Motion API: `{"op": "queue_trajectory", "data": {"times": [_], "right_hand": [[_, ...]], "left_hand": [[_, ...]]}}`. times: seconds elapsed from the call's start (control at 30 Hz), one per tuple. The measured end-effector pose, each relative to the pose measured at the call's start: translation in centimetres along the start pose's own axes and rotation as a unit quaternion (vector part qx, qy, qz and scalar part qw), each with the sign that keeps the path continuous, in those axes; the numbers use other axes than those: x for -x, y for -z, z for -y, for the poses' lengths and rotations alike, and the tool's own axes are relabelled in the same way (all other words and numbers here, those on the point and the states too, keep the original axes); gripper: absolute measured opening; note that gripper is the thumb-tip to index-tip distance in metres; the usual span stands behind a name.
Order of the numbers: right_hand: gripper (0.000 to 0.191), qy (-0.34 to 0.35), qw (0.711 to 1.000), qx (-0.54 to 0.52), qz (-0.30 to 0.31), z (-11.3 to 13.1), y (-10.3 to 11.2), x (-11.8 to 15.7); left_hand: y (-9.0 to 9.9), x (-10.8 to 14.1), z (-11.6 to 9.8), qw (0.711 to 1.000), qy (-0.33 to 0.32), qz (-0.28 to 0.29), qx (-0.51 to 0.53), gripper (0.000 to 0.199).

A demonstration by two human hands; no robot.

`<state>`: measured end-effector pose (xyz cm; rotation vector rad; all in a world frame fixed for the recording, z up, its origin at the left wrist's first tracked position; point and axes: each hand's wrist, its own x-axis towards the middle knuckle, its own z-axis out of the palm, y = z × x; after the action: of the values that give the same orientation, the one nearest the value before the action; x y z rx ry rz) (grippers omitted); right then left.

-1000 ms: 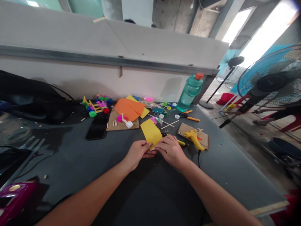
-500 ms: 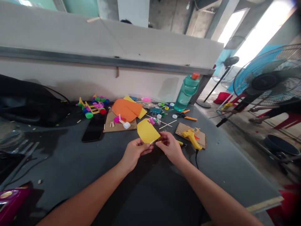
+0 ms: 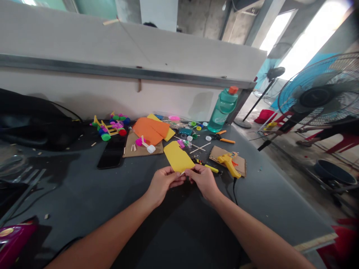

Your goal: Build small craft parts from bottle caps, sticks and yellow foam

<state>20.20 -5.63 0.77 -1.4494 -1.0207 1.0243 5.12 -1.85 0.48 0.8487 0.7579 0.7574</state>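
A piece of yellow paper [image 3: 178, 157] is held over the table by its near edge. My left hand [image 3: 165, 183] pinches that edge from the left, thumb on top. From the right, my right hand [image 3: 202, 180] grips the same edge, its fingertips close to the left ones. A short pale stick [image 3: 182, 173] shows along the edge between both thumbs; the fingers cover most of it. Just beyond my right hand lies a yellow-handled tool [image 3: 211, 168], and a yellow glue gun [image 3: 230, 164] rests on cardboard [image 3: 218, 153] to its right.
Orange paper [image 3: 151, 130] lies on cardboard behind, beside a black phone [image 3: 110, 153] and a colourful toy vehicle [image 3: 110, 127]. Bottle caps, crossed sticks [image 3: 200, 148] and orange-handled pliers [image 3: 224, 140] sit farther back. A teal bottle [image 3: 223, 110] stands by the partition; a fan [image 3: 316, 97] is at right.
My right hand has moved left and closed on the paper's near edge, beside my left hand. The paper has turned and lies flatter to view, and more of the yellow-handled tool shows.
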Motion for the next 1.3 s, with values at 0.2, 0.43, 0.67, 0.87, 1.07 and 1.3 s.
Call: {"op": "queue_trajectory", "data": {"times": [0.2, 0.43, 0.67, 0.87, 1.07, 1.3], "right_hand": [[0.021, -0.013, 1.0, -0.013, -0.007, -0.18, 0.1, -0.1], [0.02, -0.017, 0.999, -0.03, -0.004, -0.21, 0.11, -0.13], [0.019, -0.03, 0.998, -0.048, 0.011, 0.24, 0.16, -0.01], [0.02, -0.035, 0.998, -0.04, 0.018, 0.12, 0.3, -0.2], [0.019, -0.027, 0.999, -0.022, 0.01, -0.41, 0.25, -0.23], [0.021, -0.014, 0.998, 0.058, 0.027, 0.0, 0.52, -0.41]], "left_hand": [[0.01, 0.07, -0.31, 0.999, 0.028, 0.023, 0.02, 0.014], [0.01, 0.08, -0.12, 1.0, 0.007, 0.025, -0.006, 0.024], [-0.03, 0.15, -0.15, 1.0, -0.008, 0.006, -0.021, 0.021], [-0.03, 0.08, -0.18, 1.0, 0.0, 0.008, -0.021, 0.02], [-0.07, 0.07, 0.02, 1.0, 0.003, 0.018, -0.008, 0.022], [-0.13, 0.02, -0.2, 1.0, -0.007, -0.011, -0.028, 0.024]]}}
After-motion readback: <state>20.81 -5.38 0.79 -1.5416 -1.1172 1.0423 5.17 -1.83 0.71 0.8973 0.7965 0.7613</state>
